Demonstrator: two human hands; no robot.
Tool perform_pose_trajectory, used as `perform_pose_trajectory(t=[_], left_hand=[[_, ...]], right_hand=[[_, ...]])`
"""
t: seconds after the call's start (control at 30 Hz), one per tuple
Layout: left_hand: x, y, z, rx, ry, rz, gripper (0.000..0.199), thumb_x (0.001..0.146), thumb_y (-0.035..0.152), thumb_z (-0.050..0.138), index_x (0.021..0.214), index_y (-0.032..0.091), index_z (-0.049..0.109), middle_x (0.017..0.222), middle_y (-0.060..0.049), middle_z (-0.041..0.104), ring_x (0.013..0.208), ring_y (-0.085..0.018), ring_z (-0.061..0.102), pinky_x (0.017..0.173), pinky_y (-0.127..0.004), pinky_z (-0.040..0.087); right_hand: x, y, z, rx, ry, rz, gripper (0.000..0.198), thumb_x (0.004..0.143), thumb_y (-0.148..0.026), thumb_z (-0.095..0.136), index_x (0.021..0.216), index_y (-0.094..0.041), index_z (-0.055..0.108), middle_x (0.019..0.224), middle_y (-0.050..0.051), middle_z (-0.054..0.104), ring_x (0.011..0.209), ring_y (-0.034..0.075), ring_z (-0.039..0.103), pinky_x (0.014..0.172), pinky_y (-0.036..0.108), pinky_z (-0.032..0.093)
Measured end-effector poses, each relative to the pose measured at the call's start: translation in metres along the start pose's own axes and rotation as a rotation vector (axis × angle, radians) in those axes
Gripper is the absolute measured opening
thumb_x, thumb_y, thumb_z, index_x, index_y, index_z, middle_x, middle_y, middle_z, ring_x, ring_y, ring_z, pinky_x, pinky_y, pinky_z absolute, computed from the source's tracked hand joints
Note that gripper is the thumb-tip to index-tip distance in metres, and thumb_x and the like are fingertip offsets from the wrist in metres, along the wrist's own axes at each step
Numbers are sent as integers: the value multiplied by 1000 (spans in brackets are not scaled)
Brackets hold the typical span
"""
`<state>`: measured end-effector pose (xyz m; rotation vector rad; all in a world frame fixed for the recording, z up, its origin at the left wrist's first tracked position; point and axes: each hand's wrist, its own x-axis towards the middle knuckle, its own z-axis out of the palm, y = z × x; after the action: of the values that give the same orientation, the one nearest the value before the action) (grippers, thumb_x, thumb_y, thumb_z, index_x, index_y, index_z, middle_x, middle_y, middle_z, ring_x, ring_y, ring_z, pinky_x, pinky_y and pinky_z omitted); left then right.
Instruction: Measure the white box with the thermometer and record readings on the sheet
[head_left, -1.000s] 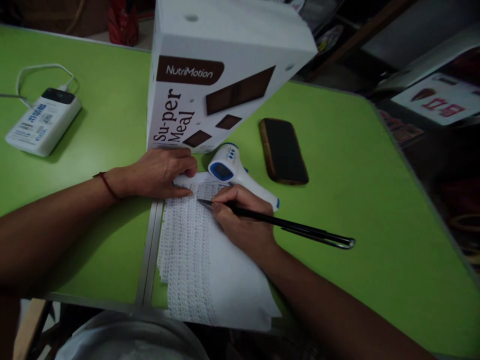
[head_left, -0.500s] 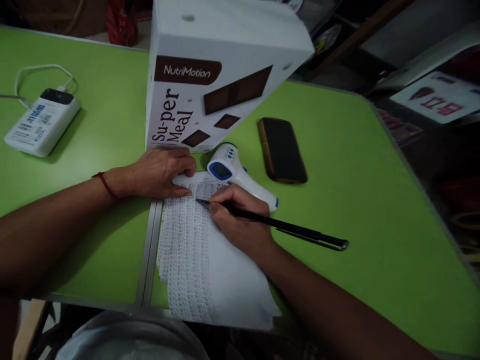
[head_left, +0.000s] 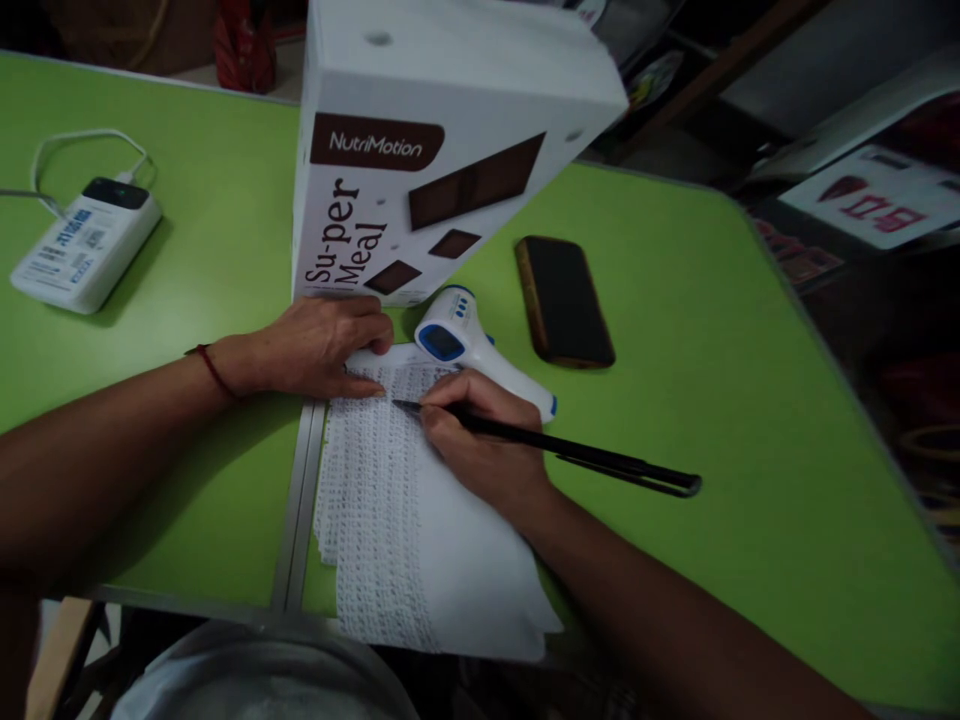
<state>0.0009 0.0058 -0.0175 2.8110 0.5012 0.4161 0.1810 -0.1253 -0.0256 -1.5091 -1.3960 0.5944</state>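
My right hand (head_left: 487, 440) grips a black pen (head_left: 585, 455) between thumb and fingers, its tip on a sheet of paper (head_left: 480, 590). Dense rows of small handwriting cover the sheet's left part, while the right part is blank. My left hand (head_left: 319, 345) rests at the sheet's top left edge, its fingers loosely bent and its thumb stretched out over the writing. That hand holds nothing. Further sheets show beneath the top one at the left. A white and blue infrared thermometer (head_left: 499, 370) lies just beyond my right hand, partly hidden by it.
A tall white box (head_left: 450, 90) stands right behind my left hand. A phone (head_left: 566, 300) in a brown case lies to the right of it. At the left, a white power bank (head_left: 86, 245) has cables attached. A metal seam (head_left: 298, 515) crosses the green table (head_left: 750, 450).
The pen's tip has shifted very slightly to the right and its back end has risen a little. My left hand stays in place on the paper.
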Motion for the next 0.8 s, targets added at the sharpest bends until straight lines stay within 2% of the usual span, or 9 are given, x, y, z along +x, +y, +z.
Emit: perform_pose_trajectory(t=[0.6, 0.8], left_hand=[[1, 0, -1, 4, -16, 2, 28, 82, 38, 73, 99, 17, 65, 101, -6, 68, 82, -17, 62, 68, -26, 40], [2, 0, 0, 7, -2, 4, 27, 81, 36, 74, 98, 17, 64, 100, -5, 68, 80, -16, 61, 67, -26, 40]], right_hand=[[-1, 3, -1, -2, 13, -51, 12, 67, -20, 54, 56, -24, 52, 52, -5, 53, 50, 11, 48, 48, 26, 39], [0, 3, -2, 24, -27, -50, 12, 68, -22, 56, 56, -24, 54, 52, -4, 55, 50, 11, 50, 48, 26, 40]])
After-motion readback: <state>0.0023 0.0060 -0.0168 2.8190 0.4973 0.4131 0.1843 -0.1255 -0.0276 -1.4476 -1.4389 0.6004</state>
